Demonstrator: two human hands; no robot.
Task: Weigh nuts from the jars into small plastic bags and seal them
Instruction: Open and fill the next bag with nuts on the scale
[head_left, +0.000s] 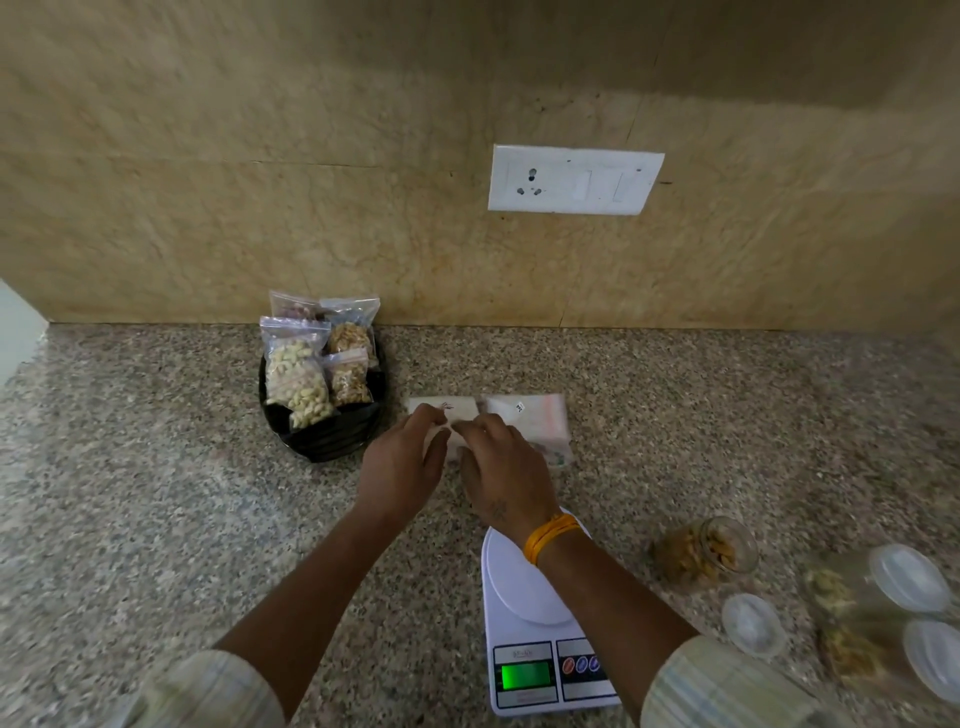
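Two stacks of empty small plastic bags (524, 410) lie on the granite counter beyond the scale. My left hand (402, 462) and my right hand (501, 467) are over the left stack, fingertips pinching at its top bag; the image is blurred there. A white kitchen scale (540, 623) with a lit green display stands under my right forearm, its pan bare. An open jar of nuts (706, 553) stands to the right. Two more jars (872, 587) with white lids sit at the far right.
A black plate (322, 436) at the left holds several sealed bags of nuts. A loose white lid (753, 623) lies right of the scale. A tiled wall with a white socket plate (574, 179) closes the back of the counter.
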